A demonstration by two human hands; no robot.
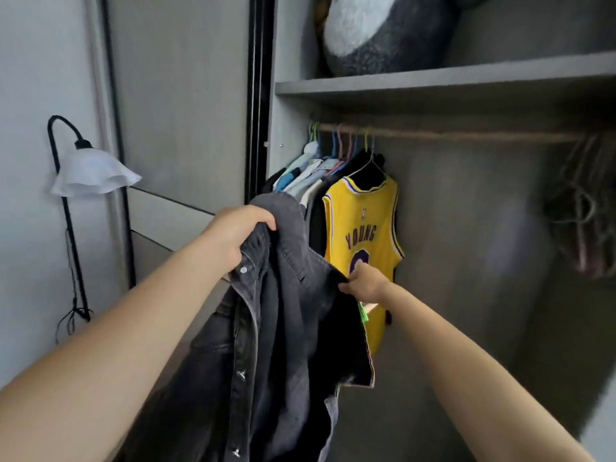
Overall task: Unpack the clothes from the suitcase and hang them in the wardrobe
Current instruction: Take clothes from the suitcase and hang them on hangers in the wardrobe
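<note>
Gripping the collar of the dark denim jacket (283,328) with the left hand (243,235) while the right hand (365,285) pinches its shoulder edge, the person holds it draping straight down at centre frame, the wardrobe rail (466,135) up and rightward, right hand nearer.

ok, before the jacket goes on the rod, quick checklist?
1. Left hand grips dark jacket at the collar: ok.
2. Right hand pinches its shoulder edge: ok.
3. Hanger inside the jacket: cannot tell; only a green scrap shows under the right hand.
4. Rod bare just right of the yellow jersey: ok.
5. Jacket on the rod: not ok, not yet hung.
</note>
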